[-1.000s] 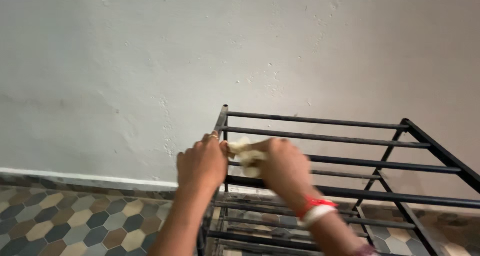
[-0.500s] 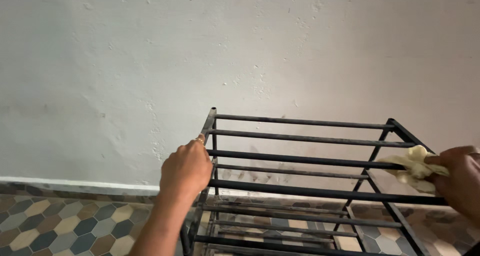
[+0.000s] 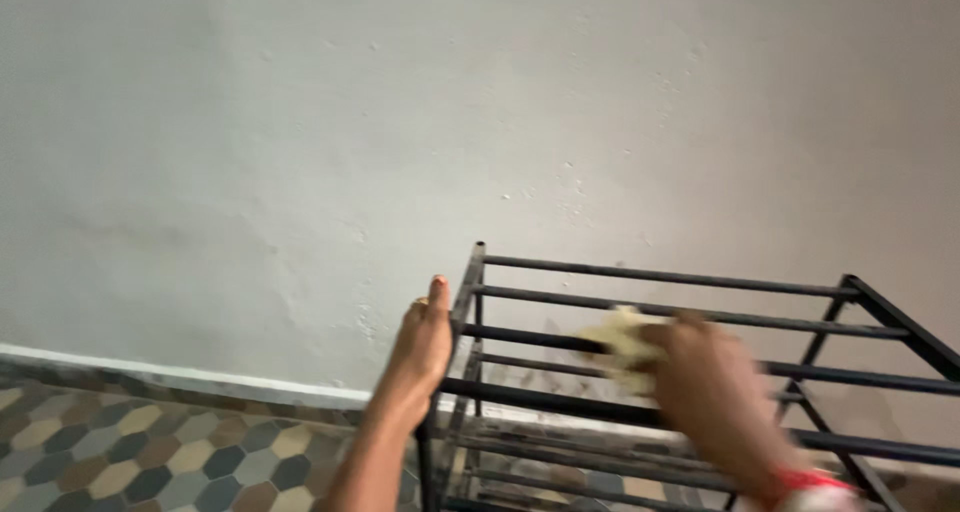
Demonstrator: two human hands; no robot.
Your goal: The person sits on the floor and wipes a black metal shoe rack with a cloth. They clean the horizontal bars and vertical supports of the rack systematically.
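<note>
A black metal rack with several horizontal bars stands against a pale wall. My left hand rests on the rack's left end rail, fingers stretched along it. My right hand, blurred by motion, grips a crumpled pale yellow cloth and presses it on a bar in the top tier, near the left end. A red and white band sits on my right wrist.
The plaster wall fills the upper view, with a white skirting strip at its foot. Hexagonal tiles in brown, grey and cream cover the floor at lower left. Lower rack tiers show beneath the top bars.
My right hand has swept the cloth from the rack's right end back toward the left. My left hand has loosened from a curled grip to lying flat along the end rail.
</note>
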